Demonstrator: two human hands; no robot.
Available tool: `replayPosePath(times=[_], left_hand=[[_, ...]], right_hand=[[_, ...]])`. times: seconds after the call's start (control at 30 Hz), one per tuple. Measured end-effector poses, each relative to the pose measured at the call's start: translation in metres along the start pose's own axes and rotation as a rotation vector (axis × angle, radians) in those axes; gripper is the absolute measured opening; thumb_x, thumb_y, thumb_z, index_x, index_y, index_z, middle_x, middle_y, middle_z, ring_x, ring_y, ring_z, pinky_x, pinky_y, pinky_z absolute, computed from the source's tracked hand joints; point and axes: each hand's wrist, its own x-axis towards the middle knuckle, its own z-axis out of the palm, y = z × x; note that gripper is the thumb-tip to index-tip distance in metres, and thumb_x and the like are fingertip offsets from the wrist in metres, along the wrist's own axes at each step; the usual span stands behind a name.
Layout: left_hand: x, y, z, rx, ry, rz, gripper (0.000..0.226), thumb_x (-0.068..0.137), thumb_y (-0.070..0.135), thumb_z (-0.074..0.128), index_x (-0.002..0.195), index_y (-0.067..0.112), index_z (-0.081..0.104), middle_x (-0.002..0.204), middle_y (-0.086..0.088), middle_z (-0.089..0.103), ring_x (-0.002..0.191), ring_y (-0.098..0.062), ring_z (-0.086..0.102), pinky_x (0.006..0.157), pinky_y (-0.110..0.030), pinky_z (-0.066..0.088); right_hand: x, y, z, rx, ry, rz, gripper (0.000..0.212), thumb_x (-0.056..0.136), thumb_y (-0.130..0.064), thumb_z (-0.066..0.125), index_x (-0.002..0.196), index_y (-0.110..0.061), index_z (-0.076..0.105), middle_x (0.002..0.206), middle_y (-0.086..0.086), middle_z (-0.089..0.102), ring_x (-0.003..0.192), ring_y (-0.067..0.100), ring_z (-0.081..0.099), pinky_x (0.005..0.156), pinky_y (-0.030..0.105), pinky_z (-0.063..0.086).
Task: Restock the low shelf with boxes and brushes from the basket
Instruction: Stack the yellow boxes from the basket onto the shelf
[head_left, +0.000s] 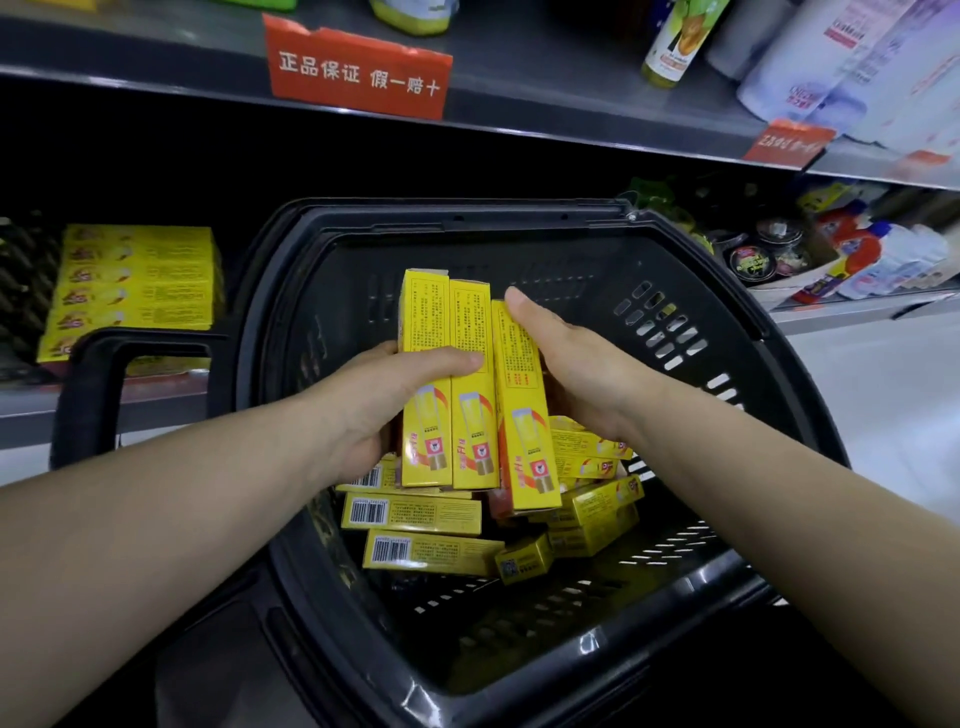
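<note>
Over the black basket (691, 291) I hold three long yellow boxes (470, 374) side by side, their far ends raised. My left hand (384, 400) grips the left two, thumb across their tops. My right hand (566, 358) clasps the right box from the side, thumb along its upper edge. Several more yellow boxes (431, 519) lie loose in the basket beneath. A stack of the same yellow boxes (135, 280) stands on the low shelf (31, 410) at the left. No brushes show.
The basket's handle (98, 384) sticks out at the left, in front of the low shelf. An upper shelf with red price tags (358, 67) and bottles runs overhead. Round tins and bottles (831, 254) crowd the low shelf at the right.
</note>
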Motion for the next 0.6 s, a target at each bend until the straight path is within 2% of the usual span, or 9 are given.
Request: replayPosePath(times=[0.07,0.13,0.2,0.27,0.33,0.4,0.5,0.57,0.6], left_hand=[[-0.004,0.004,0.000,0.001,-0.012,0.018,0.049,0.070,0.025,0.076,0.116,0.014,0.062,0.093,-0.010,0.075,0.079,-0.025,0.073,0.054,-0.033,0.057],[-0.010,0.012,-0.002,0.022,-0.004,0.062,0.049,0.066,0.026,0.077,0.113,0.015,0.064,0.091,-0.009,0.075,0.079,-0.024,0.073,0.054,-0.032,0.057],[-0.018,0.024,-0.008,0.049,0.029,0.120,0.049,0.062,0.027,0.078,0.108,0.016,0.065,0.087,-0.008,0.075,0.074,-0.023,0.073,0.051,-0.030,0.056],[-0.030,0.037,-0.019,0.057,0.048,0.163,0.047,0.056,0.030,0.077,0.099,0.017,0.067,0.081,-0.007,0.075,0.068,-0.021,0.072,0.048,-0.030,0.055],[-0.045,0.049,-0.035,0.048,0.059,0.194,0.041,0.051,0.032,0.075,0.088,0.017,0.069,0.076,-0.007,0.075,0.063,-0.020,0.072,0.046,-0.030,0.055],[-0.061,0.057,-0.057,0.039,0.085,0.213,0.037,0.048,0.033,0.076,0.081,0.019,0.071,0.076,-0.008,0.075,0.063,-0.021,0.072,0.046,-0.032,0.055],[-0.085,0.066,-0.095,0.054,0.120,0.202,0.039,0.048,0.035,0.077,0.082,0.019,0.074,0.082,-0.010,0.075,0.068,-0.025,0.072,0.051,-0.037,0.057],[-0.100,0.069,-0.121,0.044,0.167,0.183,0.037,0.052,0.034,0.075,0.084,0.016,0.072,0.078,-0.012,0.074,0.062,-0.026,0.072,0.045,-0.036,0.055],[-0.107,0.069,-0.135,0.032,0.204,0.176,0.035,0.056,0.034,0.073,0.084,0.015,0.071,0.075,-0.013,0.074,0.057,-0.027,0.071,0.041,-0.034,0.053]], right_hand=[[-0.003,-0.005,0.001,0.004,-0.003,-0.042,0.055,0.088,-0.067,0.037,0.127,-0.031,0.051,0.112,-0.001,0.069,0.107,0.020,0.063,0.099,0.044,0.044],[-0.006,-0.011,0.002,0.021,0.048,-0.088,0.060,0.085,-0.071,0.037,0.130,-0.033,0.050,0.121,-0.004,0.065,0.116,0.019,0.058,0.104,0.047,0.038],[-0.009,-0.021,0.004,0.061,0.119,-0.105,0.069,0.079,-0.075,0.039,0.132,-0.033,0.049,0.129,-0.003,0.059,0.123,0.022,0.052,0.108,0.049,0.033],[-0.011,-0.033,0.007,0.097,0.169,-0.113,0.071,0.078,-0.074,0.042,0.130,-0.027,0.051,0.128,-0.001,0.060,0.122,0.022,0.053,0.108,0.049,0.034],[-0.010,-0.045,0.012,0.162,0.175,-0.145,0.059,0.086,-0.065,0.044,0.112,-0.014,0.060,0.099,0.001,0.072,0.098,0.016,0.067,0.095,0.042,0.046],[-0.009,-0.057,0.023,0.216,0.135,-0.177,0.042,0.092,-0.055,0.044,0.086,-0.016,0.058,0.064,-0.002,0.067,0.068,0.012,0.069,0.075,0.034,0.054],[-0.004,-0.081,0.048,0.207,0.043,-0.191,0.035,0.092,-0.055,0.043,0.085,-0.023,0.054,0.054,-0.005,0.058,0.059,0.015,0.061,0.067,0.032,0.056],[0.001,-0.099,0.068,0.138,-0.036,-0.169,0.040,0.089,-0.061,0.042,0.090,-0.024,0.057,0.055,-0.005,0.056,0.052,0.013,0.054,0.060,0.030,0.054],[0.005,-0.107,0.078,0.095,-0.068,-0.152,0.044,0.087,-0.064,0.043,0.086,-0.023,0.059,0.055,-0.004,0.056,0.049,0.012,0.051,0.056,0.027,0.053]])
